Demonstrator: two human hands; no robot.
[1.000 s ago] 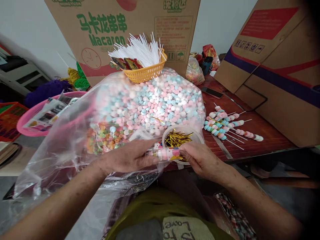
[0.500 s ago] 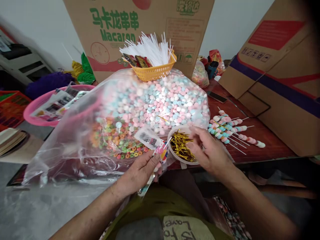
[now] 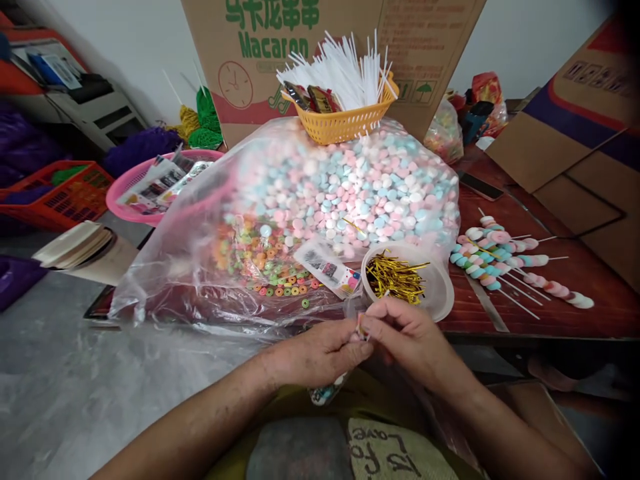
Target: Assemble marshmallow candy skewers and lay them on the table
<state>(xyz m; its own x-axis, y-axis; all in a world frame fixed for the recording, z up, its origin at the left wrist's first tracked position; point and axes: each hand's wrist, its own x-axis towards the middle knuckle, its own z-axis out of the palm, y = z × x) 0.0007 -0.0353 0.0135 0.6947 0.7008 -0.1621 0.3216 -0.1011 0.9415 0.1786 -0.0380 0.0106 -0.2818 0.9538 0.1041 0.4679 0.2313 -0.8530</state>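
Note:
My left hand (image 3: 327, 343) is closed round the gathered neck of a small clear printed candy bag (image 3: 325, 393), whose pastel-filled lower end hangs below the fingers. Against that neck my right hand (image 3: 413, 337) pinches with thumb and fingertips; whatever small thing sits between them is hidden. Just beyond the hands, a translucent plastic tub (image 3: 443, 293) holds gold twist ties (image 3: 397, 277). To its left an unfilled printed bag (image 3: 325, 267) lies flat on a big clear plastic bag (image 3: 170, 280) of pastel candies (image 3: 350, 193) and colourful ring candies (image 3: 270, 263).
A yellow basket (image 3: 345, 125) of white sticks rests on the big bag. Several candy skewers (image 3: 495, 257) and a phone (image 3: 481, 186) lie on the red table (image 3: 575, 320). Cardboard boxes (image 3: 340, 67) stand behind and right. A pink basket (image 3: 117, 193) is at left.
My right hand has left the twist-tie tub and come to the bag's neck beside my left hand. The view has shifted, so the table things appear farther right.

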